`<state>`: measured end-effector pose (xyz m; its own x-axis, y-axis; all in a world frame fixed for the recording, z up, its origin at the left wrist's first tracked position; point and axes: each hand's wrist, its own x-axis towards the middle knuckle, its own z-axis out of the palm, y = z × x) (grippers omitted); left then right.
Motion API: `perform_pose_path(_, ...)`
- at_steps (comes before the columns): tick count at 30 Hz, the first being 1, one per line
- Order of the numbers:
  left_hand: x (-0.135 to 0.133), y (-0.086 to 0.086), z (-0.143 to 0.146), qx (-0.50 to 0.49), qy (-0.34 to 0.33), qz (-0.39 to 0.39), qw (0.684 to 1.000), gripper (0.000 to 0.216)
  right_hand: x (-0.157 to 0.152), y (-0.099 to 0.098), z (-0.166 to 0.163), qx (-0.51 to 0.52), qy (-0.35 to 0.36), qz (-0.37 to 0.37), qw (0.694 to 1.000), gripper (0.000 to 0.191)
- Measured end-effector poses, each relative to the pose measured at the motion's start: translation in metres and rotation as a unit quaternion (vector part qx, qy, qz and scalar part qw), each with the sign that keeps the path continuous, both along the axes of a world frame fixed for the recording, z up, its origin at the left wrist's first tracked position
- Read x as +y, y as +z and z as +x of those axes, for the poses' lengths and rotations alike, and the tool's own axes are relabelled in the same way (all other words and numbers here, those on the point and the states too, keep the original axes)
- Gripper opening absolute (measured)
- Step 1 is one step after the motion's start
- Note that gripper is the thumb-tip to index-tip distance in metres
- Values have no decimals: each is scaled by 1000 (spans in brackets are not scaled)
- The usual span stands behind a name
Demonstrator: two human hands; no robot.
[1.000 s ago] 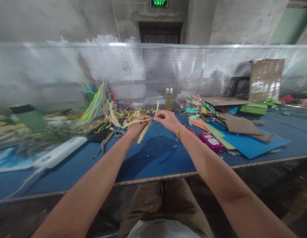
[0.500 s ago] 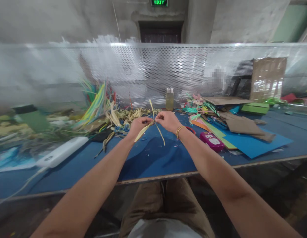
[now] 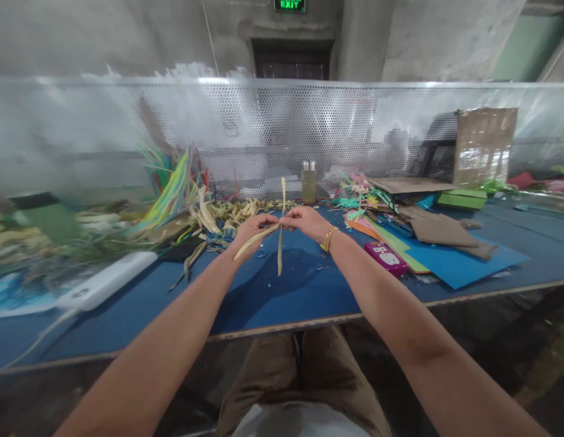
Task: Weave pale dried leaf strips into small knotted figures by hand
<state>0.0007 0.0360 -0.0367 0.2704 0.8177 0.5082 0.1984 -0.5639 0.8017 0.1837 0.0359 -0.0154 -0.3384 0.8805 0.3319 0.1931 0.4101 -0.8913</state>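
Pale yellow dried-leaf strips (image 3: 280,258) cross at a small point between my two hands, above the blue table. One strip stands up and hangs down from the crossing; another runs back under my left palm toward the wrist. My left hand (image 3: 255,229) is closed, pinching the strips near the crossing from the left. From the right, my right hand (image 3: 308,221) pinches at the same spot, fingertips almost touching those of the left. The crossing itself is mostly hidden by the fingers.
Behind my hands lies a heap of dried husks (image 3: 213,212). Left are colored strips (image 3: 173,188) and a white power strip (image 3: 110,279). A glass bottle (image 3: 308,187) stands at the back. Right are a purple box (image 3: 386,258), blue paper (image 3: 464,267) and cardboard (image 3: 439,227). A perforated metal screen (image 3: 282,121) rises behind.
The hanging strip has swung from slanting right to nearly vertical, and the upper end now stands straighter. Both hands keep their pinch in nearly the same place; the view has shifted slightly.
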Motion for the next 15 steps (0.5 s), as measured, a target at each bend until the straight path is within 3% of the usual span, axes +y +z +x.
perform_pose_path(6,-8,7,-1,89,52,7,995,20,-1,0,1,-23,33,9,999,16)
perform_pose_path(11,-18,12,6,80,90,-10,993,18,0,0,-2,-31,15,27,999,17)
perform_pose_path(15,-11,5,4,82,83,5,993,18,2,-2,0,-55,-2,33,998,19)
